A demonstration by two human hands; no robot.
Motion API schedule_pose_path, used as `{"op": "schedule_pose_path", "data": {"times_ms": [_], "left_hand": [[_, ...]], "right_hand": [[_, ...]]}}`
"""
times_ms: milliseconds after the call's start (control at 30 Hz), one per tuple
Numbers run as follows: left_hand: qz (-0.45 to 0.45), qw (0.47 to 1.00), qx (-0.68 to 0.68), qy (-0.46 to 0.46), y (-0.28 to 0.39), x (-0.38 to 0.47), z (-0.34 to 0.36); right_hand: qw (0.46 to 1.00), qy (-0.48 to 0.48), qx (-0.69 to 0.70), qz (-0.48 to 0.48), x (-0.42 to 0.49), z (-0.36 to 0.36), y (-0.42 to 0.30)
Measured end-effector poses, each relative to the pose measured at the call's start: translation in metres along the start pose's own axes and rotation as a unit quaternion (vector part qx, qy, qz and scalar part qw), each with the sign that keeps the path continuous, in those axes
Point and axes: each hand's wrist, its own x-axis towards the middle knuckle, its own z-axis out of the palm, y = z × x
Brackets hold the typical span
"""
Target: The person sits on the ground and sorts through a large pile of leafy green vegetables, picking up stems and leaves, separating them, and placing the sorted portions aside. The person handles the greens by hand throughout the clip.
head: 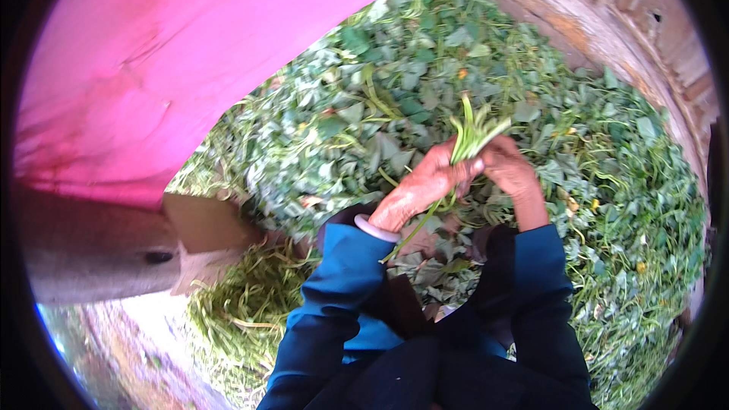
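My left hand (418, 182), with a pale bangle at the wrist, is closed around a small bundle of green stems (470, 134). The stem ends point up and away from me, and one long stem trails down past my left wrist. My right hand (510, 165) meets the left at the bundle's right side; its fingertips are partly hidden, so I cannot tell whether it grips any stems. Below and around both hands spreads a thick layer of cut leafy vines (342, 125) with some yellow leaves.
A pink cloth or sheet (142, 68) hangs across the upper left. Under it stands a wooden post or beam (102, 250). A heap of bare green stems (250, 302) lies at the lower left, beside my left sleeve. A wall (626, 28) curves along the right rim.
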Motion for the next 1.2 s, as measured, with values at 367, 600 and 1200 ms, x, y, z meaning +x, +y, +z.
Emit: {"op": "schedule_pose_path", "data": {"times_ms": [367, 600, 1200], "left_hand": [[0.027, 0.810, 0.327, 0.486, 0.167, -0.319, -0.070], [-0.131, 0.572, 0.357, 0.727, 0.087, -0.564, -0.114], [-0.340, 0.445, 0.457, 0.691, -0.062, -0.587, -0.171]], "right_hand": [[0.997, 0.008, 0.008, -0.072, 0.012, -0.055, 0.030], [0.998, 0.047, -0.029, -0.039, 0.019, -0.056, 0.042], [0.994, 0.051, -0.084, -0.043, 0.012, -0.035, 0.042]]}}
